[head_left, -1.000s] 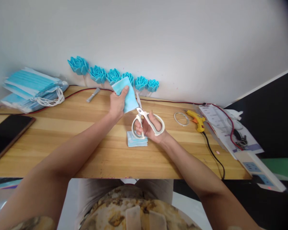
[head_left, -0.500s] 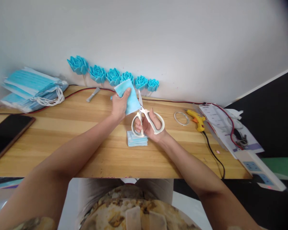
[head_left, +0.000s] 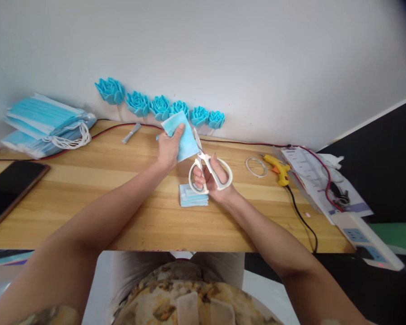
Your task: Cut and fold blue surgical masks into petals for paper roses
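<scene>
Pinched under the thumb of my left hand (head_left: 168, 148) is a light-blue fabric piece (head_left: 186, 141), held upright and tilted above the table. My right hand (head_left: 219, 183) is closed round the white-handled scissors (head_left: 201, 155), with thumb and fingers through the loops. The blades point up beside the fabric's right edge, slightly parted; whether the far blade lies behind the fabric I cannot tell. Below the scissors, a small stack of pale-blue cut pieces (head_left: 193, 200) rests on the wooden table (head_left: 149, 216), partly covered by a handle loop.
Several blue fabric flowers (head_left: 137, 104) on stems line the wall. Packed face masks (head_left: 47, 119) lie at the left, above a phone (head_left: 13, 189). On the right are a wire coil (head_left: 256, 167), a yellow glue gun (head_left: 279, 170) with a cord, papers (head_left: 306, 167) and a power strip (head_left: 367, 241).
The scissors' handles have come closer together as the left loop moved right, and the blades have closed a little. My left hand and the fabric piece stay almost still.
</scene>
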A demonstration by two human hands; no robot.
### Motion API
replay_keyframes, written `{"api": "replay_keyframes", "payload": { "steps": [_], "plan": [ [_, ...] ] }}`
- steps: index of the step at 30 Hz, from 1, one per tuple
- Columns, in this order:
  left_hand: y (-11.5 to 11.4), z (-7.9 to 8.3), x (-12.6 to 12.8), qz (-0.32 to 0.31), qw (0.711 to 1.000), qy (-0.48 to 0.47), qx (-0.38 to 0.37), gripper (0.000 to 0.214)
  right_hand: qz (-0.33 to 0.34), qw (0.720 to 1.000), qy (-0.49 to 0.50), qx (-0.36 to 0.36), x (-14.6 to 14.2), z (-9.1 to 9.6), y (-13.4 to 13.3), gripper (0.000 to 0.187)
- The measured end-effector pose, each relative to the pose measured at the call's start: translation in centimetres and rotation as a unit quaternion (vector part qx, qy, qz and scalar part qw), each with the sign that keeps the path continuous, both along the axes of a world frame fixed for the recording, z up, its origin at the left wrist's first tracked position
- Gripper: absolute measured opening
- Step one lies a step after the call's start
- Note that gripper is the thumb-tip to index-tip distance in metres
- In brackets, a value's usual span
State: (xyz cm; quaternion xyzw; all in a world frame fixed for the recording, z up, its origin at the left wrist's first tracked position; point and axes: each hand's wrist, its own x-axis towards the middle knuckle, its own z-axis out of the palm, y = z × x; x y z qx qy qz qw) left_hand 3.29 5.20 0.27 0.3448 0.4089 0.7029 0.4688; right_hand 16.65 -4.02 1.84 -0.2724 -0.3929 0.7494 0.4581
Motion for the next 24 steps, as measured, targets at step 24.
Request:
{"api": "replay_keyframes", "payload": {
  "steps": [24],
  "plan": [
    [0.27, -0.11, -0.29, -0.012, 1.000, -0.020, -0.001, 0.048, 0.010, 1.000, -0.006, 0.026, -0.13, 0.05, -0.01, 0.059]
  ]
}}
